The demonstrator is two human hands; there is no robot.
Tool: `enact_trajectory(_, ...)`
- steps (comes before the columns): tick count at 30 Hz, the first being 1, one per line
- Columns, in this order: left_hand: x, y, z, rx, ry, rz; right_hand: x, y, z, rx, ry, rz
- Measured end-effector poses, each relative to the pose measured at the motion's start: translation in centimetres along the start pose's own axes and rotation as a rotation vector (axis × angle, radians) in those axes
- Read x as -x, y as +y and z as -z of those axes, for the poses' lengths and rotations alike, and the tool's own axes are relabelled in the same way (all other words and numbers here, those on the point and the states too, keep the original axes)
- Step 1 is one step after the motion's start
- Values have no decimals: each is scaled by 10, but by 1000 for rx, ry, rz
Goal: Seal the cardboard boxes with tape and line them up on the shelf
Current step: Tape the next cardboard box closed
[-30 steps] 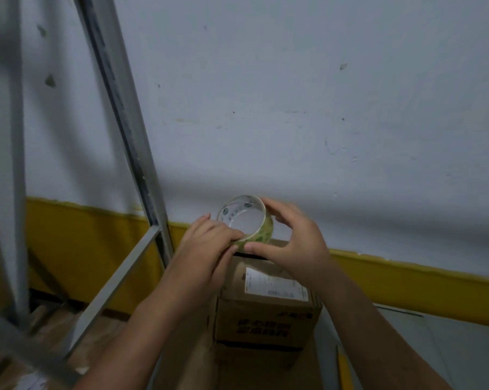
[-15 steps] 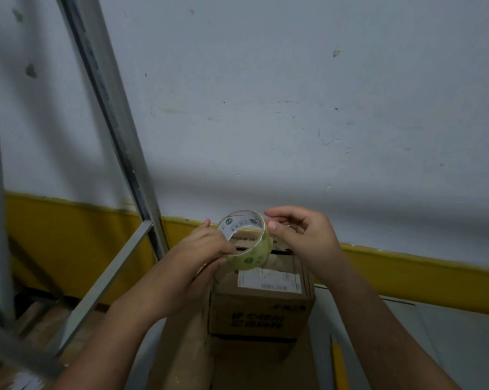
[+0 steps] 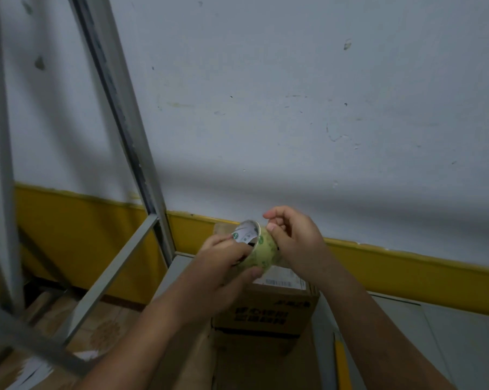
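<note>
Roll of clear yellowish tape (image 3: 261, 250) is held in the air just above a brown cardboard box (image 3: 268, 311), near the middle of the view. The left hand (image 3: 220, 266) has its grip closed on the roll, with fingers going into the core and the thumb under the outer side. The right hand (image 3: 296, 240) has curled fingers and its thumb tip lies on the top of the roll; I cannot tell if this grip pinches a tape end. The box carries a white printed label (image 3: 284, 280) and stands on a grey shelf (image 3: 448, 333). A grey metal frame post (image 3: 125, 130) rises at the left, before a white wall (image 3: 293, 108) with a yellow band (image 3: 406, 271).
</note>
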State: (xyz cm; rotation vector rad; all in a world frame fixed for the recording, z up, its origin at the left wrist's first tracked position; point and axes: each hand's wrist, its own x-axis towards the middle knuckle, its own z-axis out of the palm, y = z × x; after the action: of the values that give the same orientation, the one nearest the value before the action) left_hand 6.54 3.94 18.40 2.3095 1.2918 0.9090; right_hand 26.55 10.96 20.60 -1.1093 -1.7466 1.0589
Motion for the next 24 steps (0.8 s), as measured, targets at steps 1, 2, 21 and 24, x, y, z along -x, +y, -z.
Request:
enact_trajectory(1,0,3,-7,59,29,8,1,0,-2,12,-14,2)
enact_trajectory(2,0,4,-11,103,64,14,1,0,-2,10,-21,2)
enact_trajectory(21,-16,10,7,-266,37,263,20,14,3,-423,78,-127)
enact_trajectory(24,-15,14,9,-190,37,269,18,17,7,-218,88,-94)
